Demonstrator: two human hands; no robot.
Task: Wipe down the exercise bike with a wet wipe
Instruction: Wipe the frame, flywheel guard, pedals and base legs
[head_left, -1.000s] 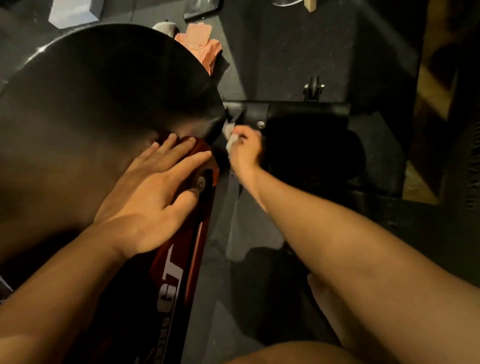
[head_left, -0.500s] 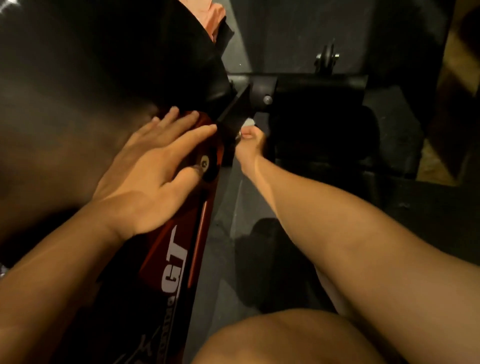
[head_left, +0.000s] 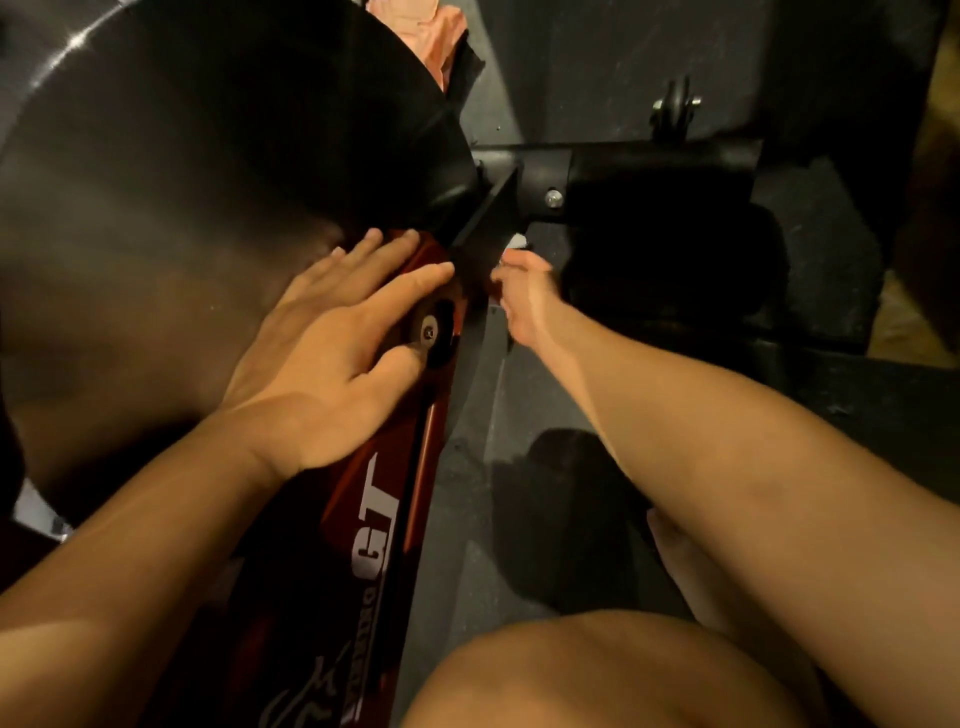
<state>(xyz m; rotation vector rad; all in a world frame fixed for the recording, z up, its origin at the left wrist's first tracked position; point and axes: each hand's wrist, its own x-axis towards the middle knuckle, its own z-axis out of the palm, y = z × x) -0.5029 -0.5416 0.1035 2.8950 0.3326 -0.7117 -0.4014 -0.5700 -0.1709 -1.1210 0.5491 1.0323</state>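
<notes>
Here I look straight down through the head camera at the low front end of an exercise bike (head_left: 311, 571) standing on a dark rubber floor mat (head_left: 524, 395). Its big dark flywheel (head_left: 182, 182) fills the upper left. A red frame beam (head_left: 418, 467) runs from the bottom edge up to the flywheel. It carries the white letters "GT" (head_left: 376, 530); the smaller white lettering below them is too blurred for me to read.

The left hand (head_left: 332, 358) lies flat where the beam meets the flywheel. Its fingers are straight and slightly spread, gripping nothing, and the thumb rests just beside a round black cap (head_left: 435, 332) on the beam.

The right hand (head_left: 524, 296) reaches in from the right, low down just beside a slanted black strut (head_left: 488, 223). Its fingers are curled around a wet wipe (head_left: 517, 241). Only a small white corner of the wipe shows, above the knuckles and close to the strut. I cannot tell whether it touches the metal.

Behind that hand a black stabiliser bar (head_left: 649, 176) crosses the floor, with a silver bolt (head_left: 554, 198) at its inner end and a small transport wheel (head_left: 675, 106) at its far edge. A peach cloth (head_left: 428, 31) lies at the top edge, beyond the flywheel. A bare knee (head_left: 597, 675) fills the bottom centre.
</notes>
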